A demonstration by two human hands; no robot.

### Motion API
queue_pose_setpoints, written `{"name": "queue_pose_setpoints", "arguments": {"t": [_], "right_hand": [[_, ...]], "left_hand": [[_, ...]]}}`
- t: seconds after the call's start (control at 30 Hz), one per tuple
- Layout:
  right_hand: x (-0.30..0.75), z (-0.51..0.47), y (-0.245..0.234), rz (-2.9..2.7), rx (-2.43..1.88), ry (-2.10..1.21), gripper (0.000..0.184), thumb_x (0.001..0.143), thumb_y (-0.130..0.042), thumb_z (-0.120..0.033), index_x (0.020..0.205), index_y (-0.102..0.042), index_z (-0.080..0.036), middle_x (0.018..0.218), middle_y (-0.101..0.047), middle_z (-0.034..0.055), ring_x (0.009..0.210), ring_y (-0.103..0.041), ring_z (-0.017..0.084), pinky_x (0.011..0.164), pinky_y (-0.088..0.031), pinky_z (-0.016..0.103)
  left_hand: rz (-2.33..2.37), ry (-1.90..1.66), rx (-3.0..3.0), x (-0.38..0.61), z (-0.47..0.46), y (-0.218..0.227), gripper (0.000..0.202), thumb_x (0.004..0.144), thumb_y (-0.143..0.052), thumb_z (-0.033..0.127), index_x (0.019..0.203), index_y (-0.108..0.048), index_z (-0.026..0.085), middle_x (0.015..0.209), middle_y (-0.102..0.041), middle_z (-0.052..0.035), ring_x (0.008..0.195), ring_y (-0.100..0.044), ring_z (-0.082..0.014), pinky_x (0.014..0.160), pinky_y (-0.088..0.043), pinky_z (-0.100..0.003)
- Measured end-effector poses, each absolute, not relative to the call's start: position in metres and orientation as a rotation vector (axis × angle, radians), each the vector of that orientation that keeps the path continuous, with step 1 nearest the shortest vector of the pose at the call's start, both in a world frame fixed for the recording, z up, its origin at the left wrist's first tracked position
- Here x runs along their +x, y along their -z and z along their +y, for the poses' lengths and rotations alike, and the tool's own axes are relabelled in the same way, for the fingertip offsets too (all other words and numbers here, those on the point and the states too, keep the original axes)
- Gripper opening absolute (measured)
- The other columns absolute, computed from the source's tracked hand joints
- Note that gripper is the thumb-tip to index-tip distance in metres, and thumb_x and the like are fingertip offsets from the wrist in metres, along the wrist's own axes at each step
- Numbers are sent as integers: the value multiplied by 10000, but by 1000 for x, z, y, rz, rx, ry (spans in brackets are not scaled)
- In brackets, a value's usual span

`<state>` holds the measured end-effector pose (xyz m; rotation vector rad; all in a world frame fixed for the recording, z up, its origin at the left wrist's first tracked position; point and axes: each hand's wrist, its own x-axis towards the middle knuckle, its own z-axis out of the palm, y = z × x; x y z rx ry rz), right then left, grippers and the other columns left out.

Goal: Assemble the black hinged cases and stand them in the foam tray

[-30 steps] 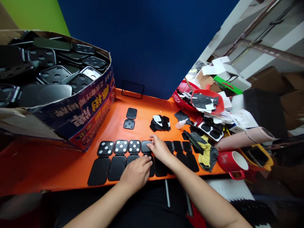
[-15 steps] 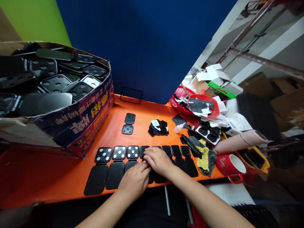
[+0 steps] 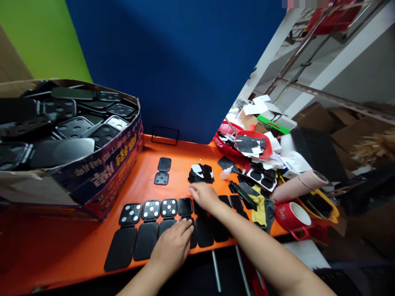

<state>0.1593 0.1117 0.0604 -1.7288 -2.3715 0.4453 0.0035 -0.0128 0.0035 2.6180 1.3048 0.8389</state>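
Note:
A row of open black hinged cases [image 3: 145, 230] lies along the front of the orange table [image 3: 182, 158]. The three cases on the left carry white dots in their upper halves [image 3: 151, 209]; the fourth upper half [image 3: 185, 206] is plain black. My left hand [image 3: 174, 246] lies flat on the lower lid of the fourth case, fingers stretched out. My right hand [image 3: 203, 195] hovers palm down above the row, with its fingertips just short of a small pile of black and white pads [image 3: 201, 173]. It holds nothing that I can see.
A large cardboard box [image 3: 92, 176] heaped with black cases stands at the left. One more open case [image 3: 163, 170] lies mid-table. On the right are a cloth [image 3: 261, 205], a red mug [image 3: 293, 216], a cardboard tube [image 3: 298, 187], a red basket [image 3: 224, 142] and loose sheets.
My right hand has lifted off the fourth case and moved away from me towards the pad pile. My left hand stays on the case's lower lid. The camera tilted up slightly.

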Motion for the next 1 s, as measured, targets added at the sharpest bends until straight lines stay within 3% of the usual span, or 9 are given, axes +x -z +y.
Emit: {"name": "queue_pose_setpoints", "arguments": {"t": [0.1, 0.2, 0.33, 0.5, 0.63, 0.73, 0.9, 1.0], "right_hand": [[162, 165, -73, -2189, -1944, -287, 375, 891, -411, -402, 1015, -667, -157, 1071, -642, 149, 1012, -564, 242, 822, -393, 306], [159, 195, -71, -2126, -2038, -281, 413, 795, -533, -465, 971, -678, -121, 1047, -636, 184, 982, -572, 285, 795, -404, 330], [152, 195, -63, -2146, -1977, -355, 234, 720, -622, -339, 815, -696, -138, 978, -660, 167, 989, -570, 294, 838, -386, 330], [167, 176, -69, -2062, -1813, -531, 212, 805, -502, -288, 737, -646, -148, 988, -640, 151, 1055, -516, 273, 900, -356, 334], [182, 146, -75, -1886, -1715, -841, 348, 863, -374, -422, 681, -547, -181, 726, -605, 62, 750, -583, 189, 677, -446, 292], [181, 117, -74, -1785, -1605, -1119, 354, 834, -397, -511, 693, -473, -195, 604, -548, 1, 545, -543, 134, 542, -445, 256], [167, 86, -72, -1521, -1430, -1530, 346, 742, -583, -485, 911, -474, -203, 738, -626, 10, 650, -611, 141, 607, -471, 262], [157, 80, -69, -1632, -1417, -1515, 271, 751, -599, -431, 843, -549, -181, 748, -613, 4, 657, -578, 133, 597, -434, 242]], "left_hand": [[1324, -871, 2638, 3, -15, 0, 350, 787, -466, 124, 1103, -609, 172, 1173, -643, -71, 1043, -617, -241, 858, -544, -370], [1338, -914, 2642, 3, -18, 1, 364, 774, -465, 115, 1103, -609, 179, 1176, -642, -69, 1045, -618, -229, 864, -541, -355], [1334, -924, 2629, 4, -19, 3, 378, 762, -467, 105, 1104, -607, 186, 1176, -641, -76, 1048, -617, -224, 873, -536, -360], [1332, -952, 2548, 2, -19, 1, 333, 796, -460, 123, 1076, -623, 200, 1179, -638, -65, 1052, -609, -238, 891, -525, -394], [1302, -1011, 2472, -1, -18, -4, 319, 826, -445, 133, 1082, -620, 203, 1162, -641, -71, 1045, -605, -241, 887, -524, -415], [1279, -1032, 2419, -3, -17, -10, 316, 837, -437, 131, 1082, -620, 209, 1136, -649, -71, 1034, -605, -231, 882, -524, -411], [1243, -976, 2389, -13, -20, -24, 295, 851, -444, 153, 1077, -624, 216, 1135, -645, -67, 1040, -592, -222, 893, -512, -395], [1241, -882, 2410, -24, -20, -28, 284, 847, -453, 160, 1063, -632, 207, 1129, -643, -73, 1018, -599, -220, 877, -517, -383]]}}
